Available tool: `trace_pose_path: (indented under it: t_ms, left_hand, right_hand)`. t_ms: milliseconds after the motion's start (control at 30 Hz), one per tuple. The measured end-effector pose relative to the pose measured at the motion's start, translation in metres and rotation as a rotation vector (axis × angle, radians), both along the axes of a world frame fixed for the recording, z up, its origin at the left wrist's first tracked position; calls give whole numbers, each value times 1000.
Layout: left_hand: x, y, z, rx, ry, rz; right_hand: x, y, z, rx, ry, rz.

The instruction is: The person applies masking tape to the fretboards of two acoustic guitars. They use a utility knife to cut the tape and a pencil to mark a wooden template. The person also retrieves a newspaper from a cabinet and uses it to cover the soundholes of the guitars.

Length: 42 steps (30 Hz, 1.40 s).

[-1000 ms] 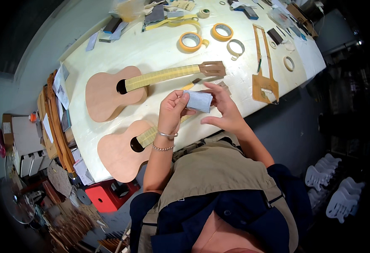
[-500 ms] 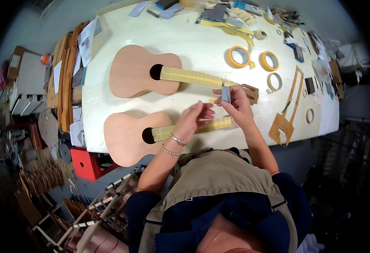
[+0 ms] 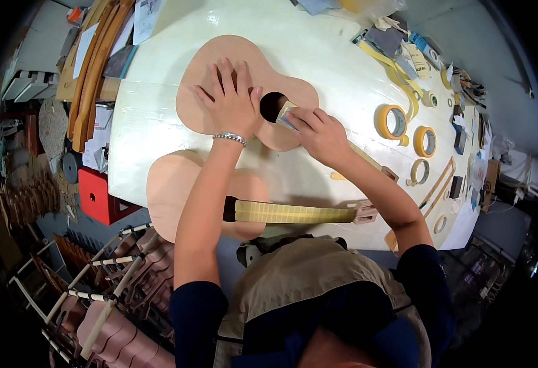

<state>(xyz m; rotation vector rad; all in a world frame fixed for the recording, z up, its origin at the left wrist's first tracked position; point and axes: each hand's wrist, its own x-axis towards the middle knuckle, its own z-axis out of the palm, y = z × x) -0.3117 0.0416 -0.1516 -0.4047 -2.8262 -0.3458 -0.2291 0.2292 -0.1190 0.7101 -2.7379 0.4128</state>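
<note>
My left hand lies flat with spread fingers on the pale wooden top of the far unfinished ukulele, left of its round sound hole. My right hand is closed on a small folded grey piece that looks like sandpaper, at the sound hole's right edge where the yellow-taped fingerboard starts. My fingers cover most of that piece, and my right hand and forearm hide much of the neck. Nearer to me lies a second unfinished ukulele, its fingerboard also taped yellow. My left forearm crosses above its body.
Rolls of orange tape and a paler tape roll lie to the right. Farther back are papers, tape strips and small tools. Wooden strips stand along the left edge; a red stool is below. A rack holds more bodies.
My hands have parted and moved to the far ukulele: the left now rests on its top, the right has brought the grey piece to the sound hole's edge. The view has shifted.
</note>
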Motion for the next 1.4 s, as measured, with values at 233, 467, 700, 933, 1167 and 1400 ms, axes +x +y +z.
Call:
trace_pose_path:
  t_ms: [233, 467, 700, 933, 1167, 1400]
  left_hand:
    - [4, 3, 7, -31, -36, 6]
    - [-2, 4, 9, -54, -23, 1]
    - [3, 4, 8, -44, -32, 3]
    - [0, -9, 8, 250, -25, -178]
    - [23, 31, 23, 308, -262, -130]
    - [11, 21, 8, 305, -347, -166]
  right_hand:
    - [-22, -16, -7, 47, 94, 17]
    - [-13, -9, 8, 17, -59, 31]
    - [-14, -9, 12, 0, -69, 35]
    - [-25, 7, 11, -199, -3, 78]
    - [63, 73, -12, -354, -70, -551]
    - [64, 73, -21, -345, -1, -526]
